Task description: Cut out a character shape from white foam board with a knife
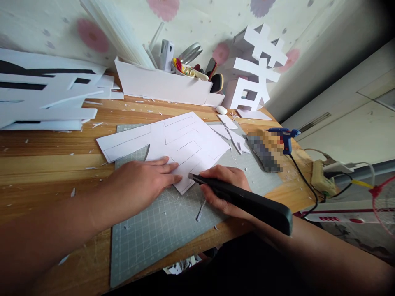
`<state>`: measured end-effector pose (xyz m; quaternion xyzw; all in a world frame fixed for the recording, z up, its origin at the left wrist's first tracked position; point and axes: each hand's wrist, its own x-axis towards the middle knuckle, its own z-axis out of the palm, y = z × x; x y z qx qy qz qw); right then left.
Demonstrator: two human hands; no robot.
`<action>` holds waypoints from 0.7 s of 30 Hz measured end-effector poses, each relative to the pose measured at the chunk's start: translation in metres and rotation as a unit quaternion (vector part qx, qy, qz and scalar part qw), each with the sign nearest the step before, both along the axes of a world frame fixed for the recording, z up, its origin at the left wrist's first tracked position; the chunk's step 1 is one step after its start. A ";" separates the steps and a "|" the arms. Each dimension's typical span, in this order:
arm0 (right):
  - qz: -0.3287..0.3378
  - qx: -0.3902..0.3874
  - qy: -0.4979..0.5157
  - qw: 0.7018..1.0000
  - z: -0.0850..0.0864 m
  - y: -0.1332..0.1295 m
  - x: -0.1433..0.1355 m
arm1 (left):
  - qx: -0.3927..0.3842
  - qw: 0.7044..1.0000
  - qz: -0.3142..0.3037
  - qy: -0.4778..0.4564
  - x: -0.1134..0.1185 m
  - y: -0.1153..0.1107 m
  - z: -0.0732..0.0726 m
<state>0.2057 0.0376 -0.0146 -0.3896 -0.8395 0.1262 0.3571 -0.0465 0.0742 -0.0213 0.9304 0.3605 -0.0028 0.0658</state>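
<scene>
White, line-marked flat board (pixel 197 135) lies beneath spread left fingers (pixel 169 168); right fingers (pixel 212 198), just beside, pinch long black cutter (pixel 256 204).

- Wooden worktop (pixel 46 160) strewn with white scraps
- White cut-outs (pixel 37 98) piled at left
- White holder (pixel 166 84) of tools
- Standing white character (pixel 261 68)
- Blue glue gun (pixel 286 142)
- Power strip (pixel 322 179)
- Pink-framed racket (pixel 375 191)
- Flowered wall covering (pixel 200 16)

No text reads clearly, even the white character (pixel 263 70).
</scene>
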 end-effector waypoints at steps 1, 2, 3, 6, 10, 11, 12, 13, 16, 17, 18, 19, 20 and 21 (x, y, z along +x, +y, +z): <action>0.001 -0.002 -0.004 1.000 0.000 0.000 0.001 | 0.002 1.000 -0.001 -0.003 -0.001 0.001 -0.002; 0.001 -0.004 -0.008 1.000 0.001 -0.001 0.001 | 0.005 1.000 -0.003 -0.007 -0.002 0.001 -0.003; 0.001 -0.004 -0.013 1.000 0.001 -0.001 0.002 | 0.010 1.000 -0.006 -0.015 -0.003 0.002 -0.006; -0.001 -0.009 -0.017 1.000 0.003 -0.005 0.005 | 0.022 0.999 -0.018 -0.046 -0.007 0.004 -0.011; -0.008 -0.048 0.004 0.999 0.009 -0.018 0.012 | 0.050 0.995 -0.033 -0.074 -0.011 0.004 -0.014; -0.016 -0.061 0.015 0.998 0.011 -0.022 0.016 | 0.067 0.994 -0.044 -0.079 -0.012 0.004 -0.015; -0.027 -0.075 0.034 0.996 0.013 -0.024 0.019 | 0.084 0.991 -0.060 -0.082 -0.012 0.004 -0.015; -0.037 -0.089 0.060 0.994 0.014 -0.026 0.023 | 0.103 0.988 -0.079 -0.086 -0.012 0.003 -0.015; -0.050 -0.120 0.168 0.977 0.013 -0.024 0.032 | 0.159 0.975 -0.113 -0.107 -0.011 -0.001 -0.015; -0.048 -0.124 0.194 0.972 0.012 -0.022 0.033 | 0.172 0.972 -0.111 -0.113 -0.010 -0.003 -0.015; -0.046 -0.127 0.206 0.969 0.011 -0.020 0.034 | 0.184 0.970 -0.105 -0.119 -0.009 -0.005 -0.015; -0.047 -0.128 0.203 0.970 0.010 -0.017 0.033 | 0.191 0.969 -0.097 -0.123 -0.008 -0.006 -0.015; -0.050 -0.127 0.192 0.972 0.009 -0.015 0.031 | 0.194 0.968 -0.092 -0.126 -0.008 -0.007 -0.015; -0.056 -0.124 0.174 0.975 0.009 -0.013 0.028 | 0.195 0.968 -0.091 -0.128 -0.007 -0.008 -0.015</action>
